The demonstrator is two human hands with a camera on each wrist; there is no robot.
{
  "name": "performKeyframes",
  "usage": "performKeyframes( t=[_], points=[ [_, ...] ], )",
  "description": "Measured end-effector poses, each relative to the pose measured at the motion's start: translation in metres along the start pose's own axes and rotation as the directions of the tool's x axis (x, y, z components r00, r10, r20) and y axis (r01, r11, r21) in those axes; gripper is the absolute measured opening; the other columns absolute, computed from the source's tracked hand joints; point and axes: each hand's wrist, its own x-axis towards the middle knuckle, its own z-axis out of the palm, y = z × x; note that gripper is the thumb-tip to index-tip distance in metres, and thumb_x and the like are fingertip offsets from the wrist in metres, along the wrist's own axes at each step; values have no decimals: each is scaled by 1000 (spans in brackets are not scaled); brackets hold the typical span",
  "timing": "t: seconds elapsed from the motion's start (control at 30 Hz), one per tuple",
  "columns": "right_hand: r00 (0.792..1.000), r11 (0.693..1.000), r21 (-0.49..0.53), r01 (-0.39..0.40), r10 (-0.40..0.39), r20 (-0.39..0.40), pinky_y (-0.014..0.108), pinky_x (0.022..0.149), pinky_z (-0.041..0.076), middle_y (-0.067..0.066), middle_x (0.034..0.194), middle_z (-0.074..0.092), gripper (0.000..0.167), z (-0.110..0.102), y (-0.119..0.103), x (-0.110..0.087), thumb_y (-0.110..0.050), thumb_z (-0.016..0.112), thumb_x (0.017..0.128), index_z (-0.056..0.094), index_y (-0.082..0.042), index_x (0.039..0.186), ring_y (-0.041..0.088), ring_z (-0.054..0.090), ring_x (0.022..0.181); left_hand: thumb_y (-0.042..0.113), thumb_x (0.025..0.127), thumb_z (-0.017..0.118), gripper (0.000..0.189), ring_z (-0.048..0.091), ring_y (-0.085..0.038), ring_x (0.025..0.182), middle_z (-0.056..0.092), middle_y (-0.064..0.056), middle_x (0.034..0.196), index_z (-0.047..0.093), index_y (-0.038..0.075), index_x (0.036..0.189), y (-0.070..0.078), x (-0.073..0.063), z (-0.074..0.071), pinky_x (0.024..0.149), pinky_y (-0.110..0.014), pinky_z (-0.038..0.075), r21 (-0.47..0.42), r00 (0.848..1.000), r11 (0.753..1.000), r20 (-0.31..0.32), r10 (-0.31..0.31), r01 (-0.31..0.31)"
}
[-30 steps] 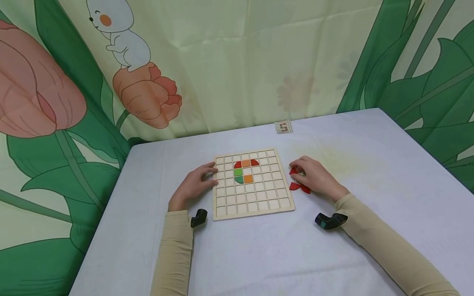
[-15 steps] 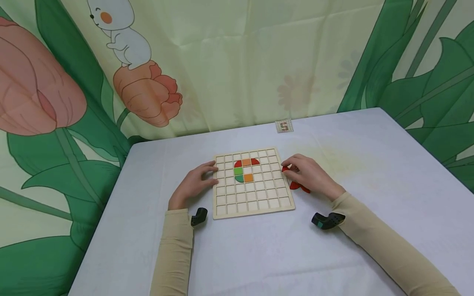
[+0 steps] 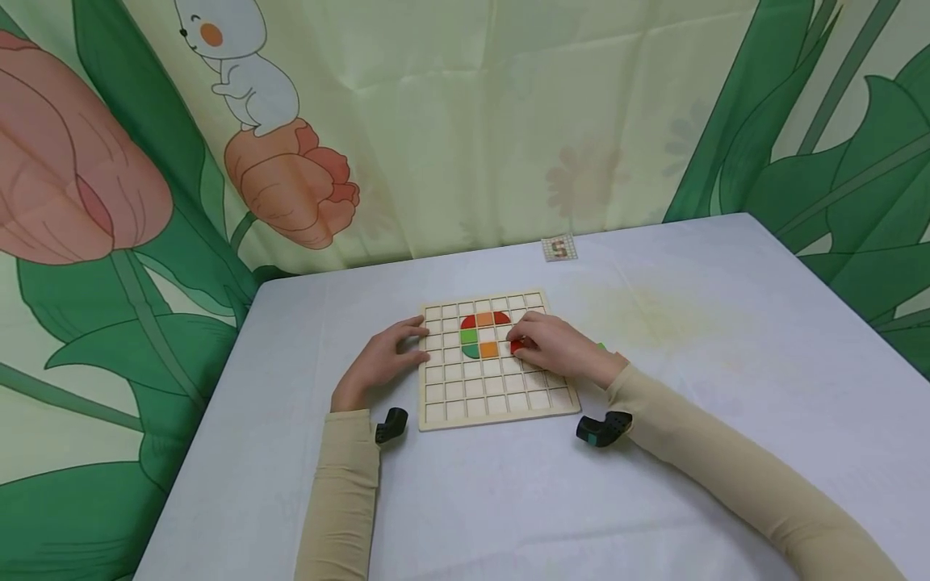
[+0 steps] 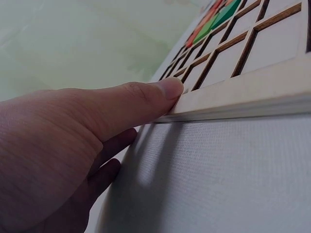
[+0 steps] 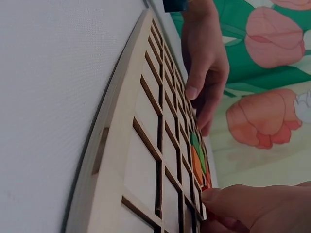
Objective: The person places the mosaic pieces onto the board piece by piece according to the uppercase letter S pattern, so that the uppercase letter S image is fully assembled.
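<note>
A square wooden grid board (image 3: 501, 390) lies on the white-covered table. My left hand (image 3: 381, 359) rests at its left edge; in the left wrist view the thumb (image 4: 171, 89) touches the rim. My right hand (image 3: 559, 345) is over the board's right half and pinches a red tile (image 3: 517, 347) between thumb and fingers, right of an orange square tile (image 3: 488, 349). Other set tiles are a dark green rounded one (image 3: 471, 351), a light green square (image 3: 468, 335), two red rounded ones and another orange square (image 3: 484, 319). The held tile is mostly hidden by the fingers.
A small card (image 3: 559, 248) with a grid and a reddish figure lies at the table's back edge. A bit of green (image 3: 601, 347) shows beside the right wrist, whose arm hides the table behind it. A printed curtain (image 3: 465, 145) hangs behind the table.
My right hand has picked a red tile from beside the board and carried it left over the grid. The left hand has stayed at the board's edge.
</note>
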Motion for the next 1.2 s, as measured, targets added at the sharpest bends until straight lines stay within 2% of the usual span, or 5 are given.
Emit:
performKeyframes(
  t=[0.13,0.4,0.6,0.77,1.2],
  points=[
    [1000,1000,-19,23,-23,-1,34,80,50,6,100,62,18,4,-3,5,-7,68,90,69,-3,108,19,55,88,23,90,73,48,27,-26,145,37,-5,155,59,6,133,-2,1,1,118,-44,24,2,1000,1000,-1,2,-2],
    [1000,997,-80,0,1,7,33,81,51,5,101,62,20,8,-6,12,-9,70,89,70,-5,109,17,56,88,22,89,73,48,27,-26,145,37,-5,155,59,6,133,-2,2,2,118,-44,24,-1,1000,1000,0,-7,7],
    [1000,999,-50,3,-2,9,33,78,50,5,97,62,19,9,-6,13,-7,70,88,70,-4,107,17,54,85,22,90,72,48,27,-25,145,37,-5,155,59,6,133,-3,1,1,118,-43,24,0,1000,1000,0,3,-3],
    [999,999,-31,-37,37,15,33,77,49,4,94,62,14,8,-6,14,-8,69,90,71,-5,103,17,54,85,23,90,72,48,27,-25,145,37,-5,155,59,7,133,-2,0,-1,118,-44,24,-1,1000,1000,0,13,-13],
    [999,999,-8,-46,46,22,36,81,49,5,96,65,16,8,-6,12,-9,69,90,72,-4,105,18,56,87,22,90,72,47,27,-25,145,38,-4,155,59,6,133,-2,0,-1,118,-43,24,-8,1000,1000,0,18,-18]
  ],
)
